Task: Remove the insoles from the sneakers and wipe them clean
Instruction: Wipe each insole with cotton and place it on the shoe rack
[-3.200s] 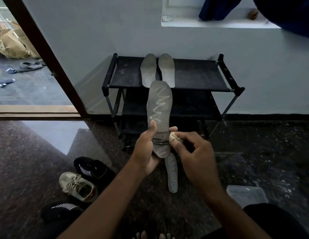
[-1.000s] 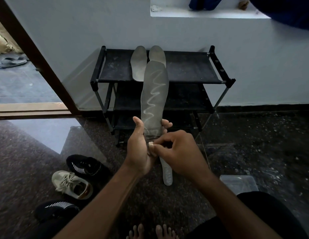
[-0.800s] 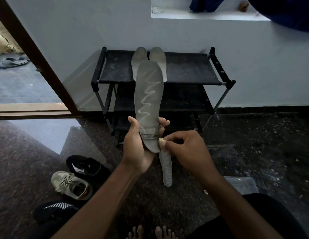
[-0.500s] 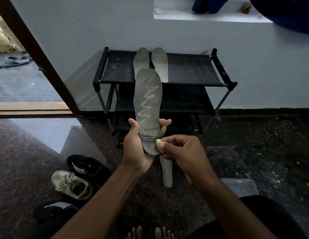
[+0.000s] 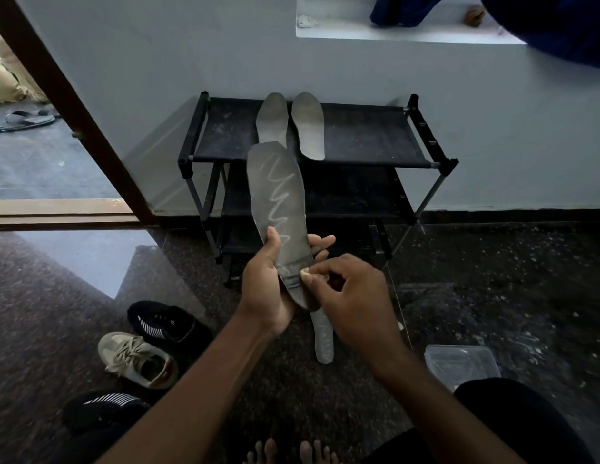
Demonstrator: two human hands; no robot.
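Grey insole (image 5: 278, 209), marked with a pale zigzag, stands nearly upright at centre. I see my left grip (image 5: 268, 289) wrapped round its heel end, thumb on the face. My right grip (image 5: 352, 303) pinches a small pale wad (image 5: 304, 272) against the heel's 3 o'clock edge. A second insole (image 5: 323, 339) lies on the floor at 6. Two more insoles (image 5: 308, 125) rest side by side on the rack (image 5: 358, 142) at 12. Sneakers (image 5: 134, 360) sit at 8.

A pale wipe (image 5: 304, 271) mostly buried in the pinch of the right hand (image 5: 352, 303), floor insole (image 5: 323, 343) half hidden behind that hand, blue cloth (image 5: 559, 25) cut off by the top edge
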